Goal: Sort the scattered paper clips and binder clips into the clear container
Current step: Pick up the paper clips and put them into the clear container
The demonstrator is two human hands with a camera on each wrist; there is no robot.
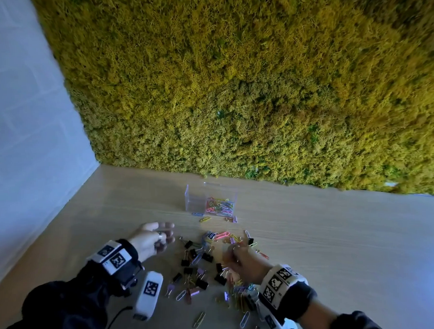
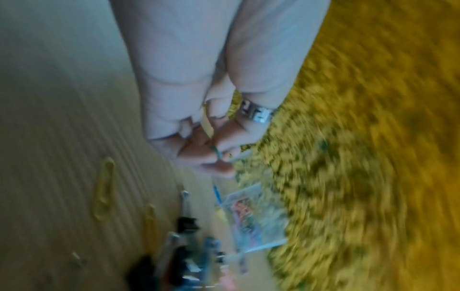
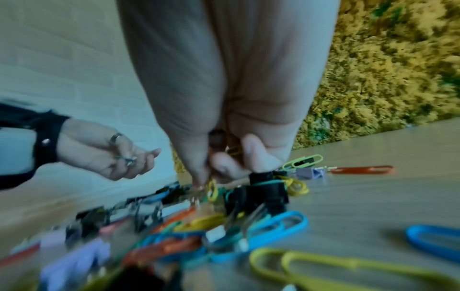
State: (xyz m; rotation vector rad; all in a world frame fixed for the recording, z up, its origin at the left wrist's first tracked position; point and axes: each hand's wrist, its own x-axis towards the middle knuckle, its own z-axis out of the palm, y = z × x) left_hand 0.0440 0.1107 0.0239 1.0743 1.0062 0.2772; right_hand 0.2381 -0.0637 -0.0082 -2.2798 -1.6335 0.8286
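The clear container (image 1: 211, 198) stands on the wooden table near the moss wall, with coloured paper clips (image 1: 220, 206) in its right half. A pile of paper clips and black and lilac binder clips (image 1: 203, 267) lies scattered in front of it. My left hand (image 1: 168, 235) hovers left of the pile, its curled fingers pinching a teal paper clip (image 2: 217, 154). My right hand (image 1: 233, 249) is down in the pile. Its fingertips pinch a yellow paper clip (image 3: 212, 189), and another yellow clip (image 3: 234, 150) is tucked in its palm.
A yellow-green moss wall (image 1: 257, 88) backs the table and a white wall (image 1: 22, 123) closes the left side. A white device with a black marker (image 1: 149, 298) lies by my left wrist. A few stray clips (image 1: 204, 219) lie just in front of the container.
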